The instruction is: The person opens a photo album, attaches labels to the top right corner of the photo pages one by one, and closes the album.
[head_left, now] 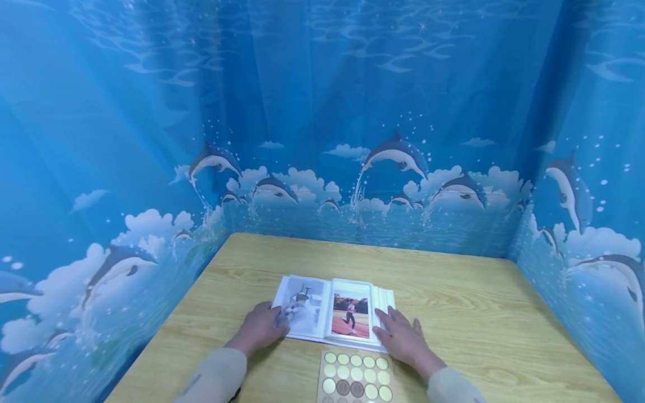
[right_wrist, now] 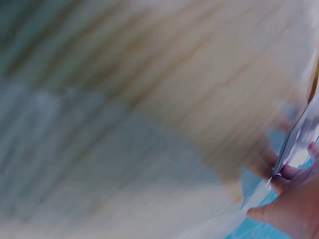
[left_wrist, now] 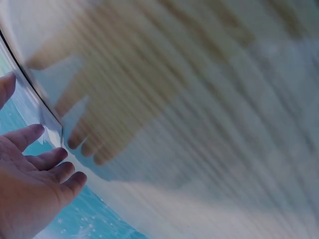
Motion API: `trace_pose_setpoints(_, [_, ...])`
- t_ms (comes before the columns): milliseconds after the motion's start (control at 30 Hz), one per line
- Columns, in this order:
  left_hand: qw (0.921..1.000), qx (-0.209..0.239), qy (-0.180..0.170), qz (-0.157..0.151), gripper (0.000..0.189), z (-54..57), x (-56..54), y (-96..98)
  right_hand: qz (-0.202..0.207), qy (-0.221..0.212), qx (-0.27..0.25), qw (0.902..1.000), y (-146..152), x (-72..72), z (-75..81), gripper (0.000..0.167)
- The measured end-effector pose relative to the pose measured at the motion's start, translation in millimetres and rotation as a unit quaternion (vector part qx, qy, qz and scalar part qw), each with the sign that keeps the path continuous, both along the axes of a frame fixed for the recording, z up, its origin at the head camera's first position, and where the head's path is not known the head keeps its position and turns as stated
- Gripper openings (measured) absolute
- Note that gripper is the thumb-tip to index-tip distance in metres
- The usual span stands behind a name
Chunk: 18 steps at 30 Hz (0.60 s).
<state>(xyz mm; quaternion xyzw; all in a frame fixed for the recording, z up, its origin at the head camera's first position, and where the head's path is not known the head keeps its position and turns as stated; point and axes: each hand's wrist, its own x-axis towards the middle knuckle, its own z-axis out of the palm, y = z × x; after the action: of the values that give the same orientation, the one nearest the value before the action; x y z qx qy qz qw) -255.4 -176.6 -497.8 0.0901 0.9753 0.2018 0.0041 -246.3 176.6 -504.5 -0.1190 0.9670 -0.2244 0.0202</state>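
An opened white photo album (head_left: 328,309) is being steadied by the left hand (head_left: 261,327) and right hand (head_left: 405,338), fingers (head_left: 398,318) unclenched, apparently to flatten its pages (head_left: 304,302).

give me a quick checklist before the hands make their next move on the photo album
1. Photo album lies open on the table: ok.
2. Left hand at the album's left edge: ok.
3. Right hand at the album's right side: ok.
4. Runner photo on the right-hand page uncovered: ok, the figure shows plainly.
5. Single page separated from the stack by the right hand: cannot tell, the page edges there are too small and partly covered.
6. Board of round discs fully in view: not ok, the bottom of the head view cuts it off.
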Motion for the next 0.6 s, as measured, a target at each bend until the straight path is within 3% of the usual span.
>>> trace_pose_setpoints(333, [0.9995,-0.011,-0.009,-0.029,0.063,4.3,4.1,17.9,0.003,-0.004,-0.002,1.0000,23,5.1,0.9,0.056])
trace_pose_setpoints(600, [0.9967,-0.045,-0.004,-0.067,0.065,4.7,7.6,29.8,0.006,0.002,-0.001,1.0000,42,8.0,-3.1,0.057])
